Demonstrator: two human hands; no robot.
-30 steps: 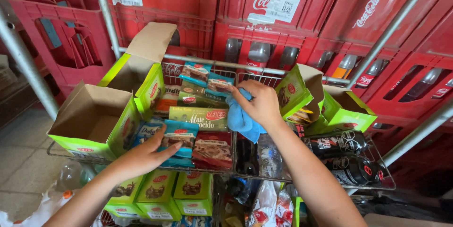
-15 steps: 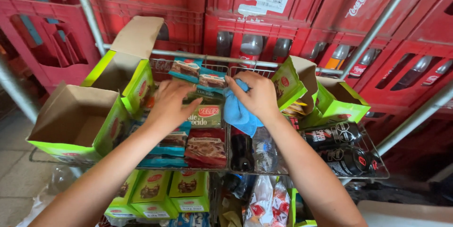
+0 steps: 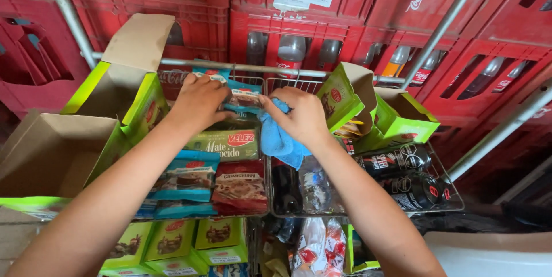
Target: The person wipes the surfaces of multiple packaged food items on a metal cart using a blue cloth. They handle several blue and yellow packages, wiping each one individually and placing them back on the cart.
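Both hands (image 3: pixel 198 101) (image 3: pixel 299 117) on blue packet (image 3: pixel 244 97); cloth (image 3: pixel 279 139) half hidden.

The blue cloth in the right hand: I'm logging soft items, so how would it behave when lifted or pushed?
The blue cloth droops in folds below the right hand, so it is probably floppy and light. It would likely bunch up rather than slide when pushed, and it looks unlikely to break, roll or tip.

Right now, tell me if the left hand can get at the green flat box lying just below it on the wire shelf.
Probably yes. The left hand rests on a blue packet directly above the green flat box, whose top face lies uncovered. The right hand, holding a blue cloth, sits beside it, not over it.
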